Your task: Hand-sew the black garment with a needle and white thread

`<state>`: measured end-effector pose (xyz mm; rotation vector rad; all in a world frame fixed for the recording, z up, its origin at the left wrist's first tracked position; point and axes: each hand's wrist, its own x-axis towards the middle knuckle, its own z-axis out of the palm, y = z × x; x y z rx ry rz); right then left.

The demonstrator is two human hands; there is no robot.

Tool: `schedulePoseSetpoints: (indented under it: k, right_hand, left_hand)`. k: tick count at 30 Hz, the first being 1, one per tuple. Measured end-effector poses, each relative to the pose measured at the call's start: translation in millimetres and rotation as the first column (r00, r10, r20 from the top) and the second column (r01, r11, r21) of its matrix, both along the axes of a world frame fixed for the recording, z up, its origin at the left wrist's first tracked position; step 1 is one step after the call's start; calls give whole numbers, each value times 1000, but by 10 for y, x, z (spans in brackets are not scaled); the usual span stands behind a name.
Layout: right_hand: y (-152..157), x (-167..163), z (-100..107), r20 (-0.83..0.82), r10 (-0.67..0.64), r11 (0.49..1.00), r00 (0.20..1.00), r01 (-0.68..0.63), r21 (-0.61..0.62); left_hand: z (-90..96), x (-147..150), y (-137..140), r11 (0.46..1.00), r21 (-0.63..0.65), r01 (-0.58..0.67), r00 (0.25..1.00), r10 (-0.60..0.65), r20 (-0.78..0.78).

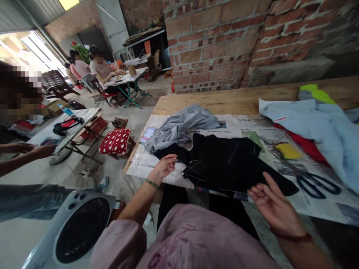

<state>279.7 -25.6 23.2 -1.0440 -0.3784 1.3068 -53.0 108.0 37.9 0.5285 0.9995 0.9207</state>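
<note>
The mauve shirt point(193, 235) of the wearer, soft and faintly embroidered, is cut off by the lower edge. The right hand point(269, 198) has its index finger stretched out and the other fingers curled toward the thumb; whether it grips anything I cannot tell. The left hand point(166, 166) has thumb and fingertips drawn together beside a pale thread point(193, 163), too fine to show whether it is pinched.

Between the hands, on the near edge of the surface point(238, 98), lies the black cloth point(221, 160), matte, limp and irregular in outline, with thin white lines across it; its folds sink into the dark and are hard to read. Dark-handled scissors point(297, 172) lie to its right, near a smooth yellow piece point(291, 151). Newspaper point(246, 122) under clear film covers part of the bare wood. Behind the black cloth, grey cloth point(182, 127) is heaped in soft wrinkles; pale blue cloth point(316, 123) partly hides red cloth point(305, 145) and runs out of view at the right.

At left, a co-worker point(25, 149) is cut off by the edge. Farther back stands a wall point(215, 48) of rough brick.
</note>
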Motion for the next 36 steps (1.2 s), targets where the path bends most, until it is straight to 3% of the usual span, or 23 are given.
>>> schedulePoseSetpoints:
  k: [5, 11, 15, 22, 28, 32, 36]
  right_hand:
    - [-219, 124, -244, 11, 63, 991, 998, -61, -117]
    - [-533, 257, -469, 127, 204, 963, 971, -176, -204]
    - [-673, 319, -612, 252, 155, 974, 955, -105, -199]
    - [-815, 466, -822, 436, -56, 971, 898, 151, -185]
    - [-795, 433, -789, 375, -106, 957, 921, 196, -212]
    - [-731, 416, -698, 391, -29, 977, 920, 109, -183]
    - [-746, 473, -673, 482, 43, 989, 875, 29, -142]
  left_hand:
    - [-112, -110, 25, 997, -51, -52, 994, 56, 91]
    - [-65, -135, 85, 997, -34, -71, 992, 74, 103]
    - [-8, -73, 125, 998, 0, -64, 991, 63, 114]
    - [18, -6, 143, 998, 18, -61, 990, 58, 130]
    - [72, 110, 101, 999, 28, -41, 991, 37, 127]
    - [142, 204, 83, 997, 80, -13, 992, 3, 128]
    - [120, 180, 83, 994, 90, -67, 995, 60, 75]
